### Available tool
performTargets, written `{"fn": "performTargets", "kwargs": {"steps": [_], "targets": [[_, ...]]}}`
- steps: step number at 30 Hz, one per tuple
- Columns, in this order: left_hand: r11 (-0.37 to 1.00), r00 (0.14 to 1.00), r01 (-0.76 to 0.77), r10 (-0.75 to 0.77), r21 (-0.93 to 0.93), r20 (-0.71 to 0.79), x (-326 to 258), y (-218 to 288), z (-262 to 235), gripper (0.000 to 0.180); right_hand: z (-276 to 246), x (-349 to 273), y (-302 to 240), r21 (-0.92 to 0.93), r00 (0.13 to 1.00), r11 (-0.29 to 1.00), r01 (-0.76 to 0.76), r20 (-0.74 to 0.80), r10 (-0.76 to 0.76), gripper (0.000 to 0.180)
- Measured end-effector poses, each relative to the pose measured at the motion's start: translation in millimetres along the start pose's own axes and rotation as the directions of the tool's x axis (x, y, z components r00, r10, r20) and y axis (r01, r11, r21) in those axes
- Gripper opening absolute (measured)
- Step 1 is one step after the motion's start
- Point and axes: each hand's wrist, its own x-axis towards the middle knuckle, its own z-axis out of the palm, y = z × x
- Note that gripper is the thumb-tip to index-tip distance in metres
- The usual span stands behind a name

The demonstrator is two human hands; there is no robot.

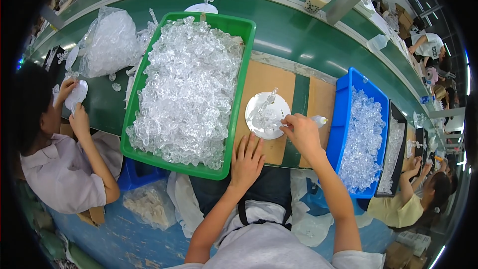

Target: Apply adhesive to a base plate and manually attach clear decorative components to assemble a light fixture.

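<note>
"Workbench (pixel 300 94) aside, what's biggest around your round white plate (pixel 255 100)?"

"A green bin (pixel 236 26) to its left, heaped with clear plastic pieces (pixel 186 94). A blue bin (pixel 342 104), also loaded, stands well to its right. Directly under the plate is a cardboard sheet (pixel 271 75)."

"And your hands?"

"My left hand (pixel 247 162) lies flat at the plate's near edge, fingers spread, gripping nothing. My right hand (pixel 302 132) is at its right edge, thumb and forefinger nearly together; I can't tell whether anything is pinched there."

"Smaller still?"

"A small dropper bottle (pixel 319 120) right of the plate, perhaps touching my right hand, and on the plate itself some clear parts (pixel 270 98), one sticking up."

"Which step is this?"

"Setting or adjusting those parts, I'd judge. The next move calls for a light, exact pinch, with my left steadying the plate against skidding."
</note>
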Motion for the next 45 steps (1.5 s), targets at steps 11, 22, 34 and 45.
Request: {"fn": "performTargets", "kwargs": {"steps": [11, 22, 34, 45], "targets": [[0.999, 0.993, -0.047, 0.045, -0.022, -0.112, 61, 37, -16, 0.045, 20, -72, 13, 0.561, 0.546, 0.801, -0.209, -0.612, 0.571, 0.041], [0.992, 0.997, -0.011, 0.000, 0.124, 0.083, 90, 49, -11, 0.034, 41, -61, 50, 0.539, 0.756, 0.839, -0.074, -0.518, 0.400, 0.039], [0.992, 0.980, -0.085, 0.066, 0.095, 0.188, 103, 40, -17, 0.026, 28, -107, 28, 0.471, 0.897, 0.836, -0.279, -0.183, 0.403, 0.035], [0.983, 0.982, -0.139, 0.122, 0.122, 0.141, 103, 35, -16, 0.025, 28, -91, 23, 0.306, 0.946, 0.924, -0.229, -0.155, 0.286, 0.028]]}}
